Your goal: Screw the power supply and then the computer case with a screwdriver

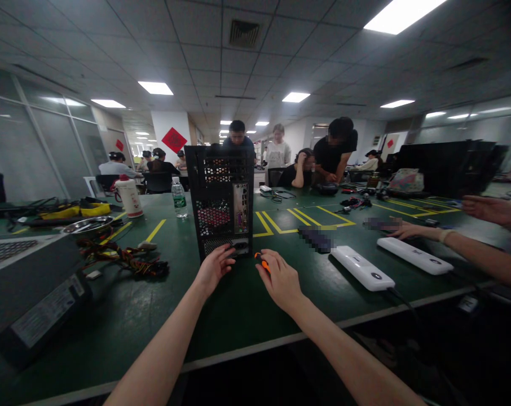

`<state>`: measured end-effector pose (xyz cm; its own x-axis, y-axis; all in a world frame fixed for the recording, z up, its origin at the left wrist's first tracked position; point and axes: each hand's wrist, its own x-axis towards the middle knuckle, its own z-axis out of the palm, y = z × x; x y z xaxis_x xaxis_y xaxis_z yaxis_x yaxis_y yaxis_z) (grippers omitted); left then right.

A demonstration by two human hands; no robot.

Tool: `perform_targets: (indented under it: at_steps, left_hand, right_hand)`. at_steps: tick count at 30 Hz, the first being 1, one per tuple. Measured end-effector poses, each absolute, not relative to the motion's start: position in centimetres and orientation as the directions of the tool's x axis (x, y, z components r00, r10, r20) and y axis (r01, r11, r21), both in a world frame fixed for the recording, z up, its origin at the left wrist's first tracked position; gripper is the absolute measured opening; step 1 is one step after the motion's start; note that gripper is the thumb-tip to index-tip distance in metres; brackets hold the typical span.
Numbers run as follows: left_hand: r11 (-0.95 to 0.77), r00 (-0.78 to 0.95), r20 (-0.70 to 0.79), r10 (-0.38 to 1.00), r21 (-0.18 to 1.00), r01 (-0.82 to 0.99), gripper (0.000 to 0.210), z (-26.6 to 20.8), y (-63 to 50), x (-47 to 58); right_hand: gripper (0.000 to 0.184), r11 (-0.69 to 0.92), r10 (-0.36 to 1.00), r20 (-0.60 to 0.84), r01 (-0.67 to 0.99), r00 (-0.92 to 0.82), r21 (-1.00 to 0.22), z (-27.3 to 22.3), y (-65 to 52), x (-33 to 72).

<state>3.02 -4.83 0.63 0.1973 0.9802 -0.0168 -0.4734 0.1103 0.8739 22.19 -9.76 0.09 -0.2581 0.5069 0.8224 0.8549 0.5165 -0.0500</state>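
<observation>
A black computer tower case [221, 197] stands upright on the green table, its rear panel with ports and mesh facing me. My left hand [216, 266] is at the lower part of that panel, near the power socket, with its fingers apart and nothing in it. Whether the fingertips touch the case I cannot tell. To the right of the case's bottom corner, my right hand [280, 279] is closed around an orange and black screwdriver [261, 261]. Most of the tool is hidden by my fingers.
A grey power supply [35, 293] with bundled cables [132, 259] lies at left, near a metal bowl [88, 224]. A water bottle [179, 197] and white flask [130, 196] stand behind. White power packs [361, 268] lie at right, near another person's hands [416, 230].
</observation>
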Motion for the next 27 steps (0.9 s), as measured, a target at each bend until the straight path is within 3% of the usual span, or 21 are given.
perform_targets:
  at_steps: [12,27]
  left_hand:
    - [0.102,0.198,-0.007,0.980,0.874,-0.475,0.035,0.41,-4.69,2.89]
    - [0.102,0.192,-0.010,0.981,0.875,-0.473,0.035,0.58,-4.81,2.98]
  right_hand:
    - [0.014,0.569,0.500,0.781,0.822,-0.374,0.029,0.09,-9.89,21.94]
    - [0.015,0.616,0.479,0.786,0.787,-0.391,0.016,-0.02,-9.91,22.02]
